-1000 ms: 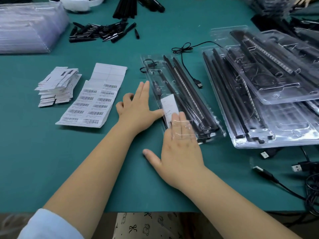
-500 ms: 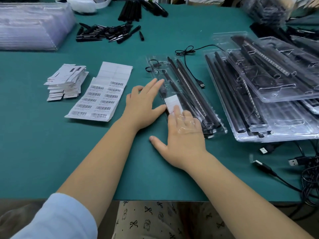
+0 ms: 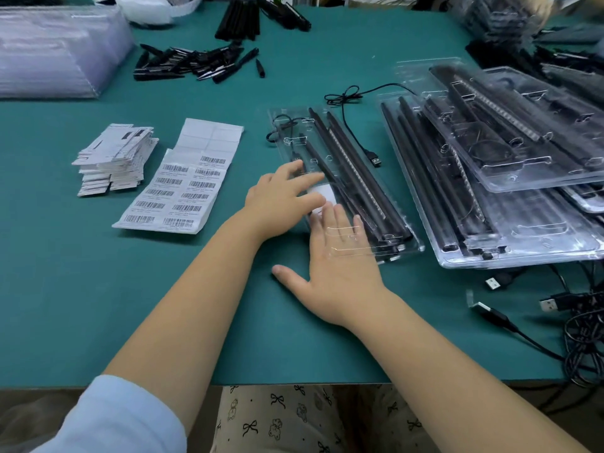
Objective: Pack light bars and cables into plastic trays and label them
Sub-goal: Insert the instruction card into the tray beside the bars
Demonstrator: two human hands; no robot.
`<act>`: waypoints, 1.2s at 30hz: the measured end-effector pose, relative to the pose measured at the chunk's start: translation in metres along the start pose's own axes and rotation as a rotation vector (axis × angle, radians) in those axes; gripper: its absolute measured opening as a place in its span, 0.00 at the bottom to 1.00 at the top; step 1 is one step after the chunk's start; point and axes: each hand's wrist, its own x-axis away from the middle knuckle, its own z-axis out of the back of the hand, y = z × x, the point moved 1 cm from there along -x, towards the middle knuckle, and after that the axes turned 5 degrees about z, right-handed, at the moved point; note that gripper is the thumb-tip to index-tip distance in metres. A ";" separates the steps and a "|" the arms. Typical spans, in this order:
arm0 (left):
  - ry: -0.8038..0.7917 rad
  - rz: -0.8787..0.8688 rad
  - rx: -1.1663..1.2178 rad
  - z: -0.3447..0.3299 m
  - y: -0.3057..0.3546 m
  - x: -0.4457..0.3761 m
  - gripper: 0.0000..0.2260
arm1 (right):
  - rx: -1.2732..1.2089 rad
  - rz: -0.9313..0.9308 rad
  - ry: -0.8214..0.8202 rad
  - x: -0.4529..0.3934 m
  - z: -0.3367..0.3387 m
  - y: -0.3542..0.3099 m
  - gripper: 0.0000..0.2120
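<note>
Both hands flat, fingers straight, gripping nothing — right hand [image 3: 340, 263] has fingers under the near end of the clear tray [image 3: 343, 178], left hand [image 3: 281, 197] presses beside the white label [image 3: 322, 196] mid-worktop [image 3: 81, 305]. Rub label outward so it sits without bubbles. Left fingers blurred — contact with label unclear. Label print unreadable.

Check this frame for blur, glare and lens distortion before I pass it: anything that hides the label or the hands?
Head view: the left hand is motion-blurred at the fingers, smearing the white label edge; the right hand is sharp, though the clear tray lid over its fingers shows thin glare lines; wide-angle bending curves the table edge; lighting is even, shadows soft.
</note>
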 end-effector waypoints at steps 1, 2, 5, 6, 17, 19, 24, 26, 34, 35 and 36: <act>-0.008 0.025 -0.009 0.001 0.001 -0.002 0.21 | -0.006 -0.003 0.000 0.000 0.000 0.000 0.46; -0.009 0.041 -0.027 0.003 0.003 -0.003 0.18 | -0.011 -0.004 0.000 0.000 0.000 0.000 0.45; -0.034 0.057 -0.095 0.009 0.009 -0.007 0.20 | -0.025 -0.004 -0.005 0.000 -0.002 0.000 0.44; -0.042 0.066 -0.104 0.012 0.012 -0.008 0.22 | -0.032 -0.005 -0.004 0.000 -0.002 0.000 0.44; -0.071 0.138 -0.191 0.015 0.011 -0.009 0.31 | -0.024 0.089 -0.077 0.010 0.003 0.005 0.50; -0.040 0.130 -0.235 0.010 0.009 -0.005 0.32 | -0.037 0.128 -0.091 0.020 0.006 0.009 0.50; -0.062 0.135 -0.252 0.004 0.008 -0.002 0.32 | -0.084 0.216 -0.107 0.076 0.000 0.007 0.44; -0.087 0.142 -0.242 0.005 0.008 -0.003 0.33 | -0.151 0.253 0.090 0.094 0.002 0.007 0.35; -0.077 0.125 -0.371 -0.012 0.004 0.001 0.29 | -0.066 0.062 0.343 0.048 0.025 0.019 0.34; -0.052 0.121 -0.370 -0.015 0.003 0.002 0.28 | -0.021 0.015 0.246 0.036 0.024 0.022 0.37; -0.020 0.113 -0.370 -0.018 0.003 0.004 0.28 | 0.016 -0.012 0.184 0.026 0.019 0.025 0.39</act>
